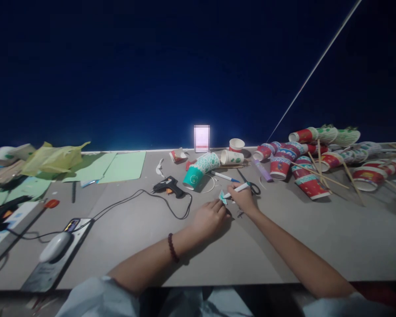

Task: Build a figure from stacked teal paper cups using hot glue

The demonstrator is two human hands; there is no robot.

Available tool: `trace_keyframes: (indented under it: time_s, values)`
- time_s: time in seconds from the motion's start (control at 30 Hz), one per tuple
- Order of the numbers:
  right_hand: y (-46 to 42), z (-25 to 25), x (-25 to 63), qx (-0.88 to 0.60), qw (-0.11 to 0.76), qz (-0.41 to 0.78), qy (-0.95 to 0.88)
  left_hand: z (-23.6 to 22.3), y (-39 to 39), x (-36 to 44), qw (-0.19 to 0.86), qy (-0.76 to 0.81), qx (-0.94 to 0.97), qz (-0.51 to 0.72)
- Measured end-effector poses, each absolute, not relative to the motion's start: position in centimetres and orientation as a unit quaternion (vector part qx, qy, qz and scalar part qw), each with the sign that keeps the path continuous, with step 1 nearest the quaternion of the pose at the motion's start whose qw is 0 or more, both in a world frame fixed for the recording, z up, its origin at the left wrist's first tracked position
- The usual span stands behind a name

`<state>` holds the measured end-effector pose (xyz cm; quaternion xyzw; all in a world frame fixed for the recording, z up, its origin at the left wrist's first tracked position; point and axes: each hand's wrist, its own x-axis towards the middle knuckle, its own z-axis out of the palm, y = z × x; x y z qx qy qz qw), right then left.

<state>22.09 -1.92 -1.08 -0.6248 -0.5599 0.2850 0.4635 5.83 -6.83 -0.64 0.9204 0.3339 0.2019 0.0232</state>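
My left hand (210, 216) rests on the grey table (145, 237), fingers pinched on a small teal and white paper scrap (222, 197). A dark bead bracelet (172, 248) circles that wrist. My right hand (243, 199) is closed around a white marker pen (236, 189), its tip touching the scrap. Black-handled scissors (251, 184) lie just beyond the right hand. A stack of teal patterned paper cups (200, 169) lies on its side behind the hands, beside a black glue gun (169, 186).
Red and green patterned paper cups (308, 169) and wooden sticks (323, 176) are heaped at the right. Green paper sheets (122, 166) and yellow tissue (53, 158) lie at the back left. A power strip with a white plug (57, 247) sits front left, its cord running to the glue gun.
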Motion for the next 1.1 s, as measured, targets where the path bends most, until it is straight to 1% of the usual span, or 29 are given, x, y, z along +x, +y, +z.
trace_keyframes:
  time_s: [0.33,0.57,0.83,0.97,1.1]
  values:
    - [-2.0,-0.8,22.1,-0.619,0.468,0.28,-0.565,-0.4,-6.9,5.7,0.033,0.333,0.921,0.197]
    - [-1.9,-1.0,22.1,-0.621,0.47,0.299,-0.55,-0.6,-6.8,5.8,0.024,0.335,0.92,0.201]
    - [-2.1,-0.5,22.2,-0.608,0.508,0.359,-0.494,-1.0,-7.0,5.8,-0.019,0.329,0.924,0.193]
    - [-1.8,-0.8,22.5,-0.608,0.537,0.36,-0.46,-1.4,-7.2,5.7,-0.042,0.33,0.922,0.2]
    - [-1.6,-1.3,22.7,-0.61,0.544,0.371,-0.441,-1.9,-7.2,5.8,-0.047,0.333,0.918,0.212]
